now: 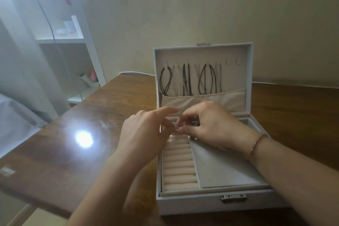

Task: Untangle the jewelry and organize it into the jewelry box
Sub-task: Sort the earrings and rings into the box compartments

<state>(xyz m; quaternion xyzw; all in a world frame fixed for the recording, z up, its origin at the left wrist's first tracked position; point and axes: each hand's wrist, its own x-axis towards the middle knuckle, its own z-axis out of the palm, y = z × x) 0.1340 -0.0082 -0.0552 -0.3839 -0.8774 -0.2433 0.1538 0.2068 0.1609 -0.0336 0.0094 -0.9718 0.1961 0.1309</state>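
Observation:
A pale grey jewelry box stands open on the wooden table. Its raised lid holds several dark cord necklaces hanging from tabs above a fabric pocket. The tray has cream ring rolls on the left and a grey flap beside them. My left hand and my right hand meet over the back of the tray. Between their fingertips sits a small ring with a dark red stone, pinched by my right fingers. My left index finger points straight out. The compartments under my hands are hidden.
The brown wooden table reflects a bright light spot at the left. A white shelf unit with small items stands beyond the table's left edge. A plain wall rises behind the box. A thin bracelet circles my right wrist.

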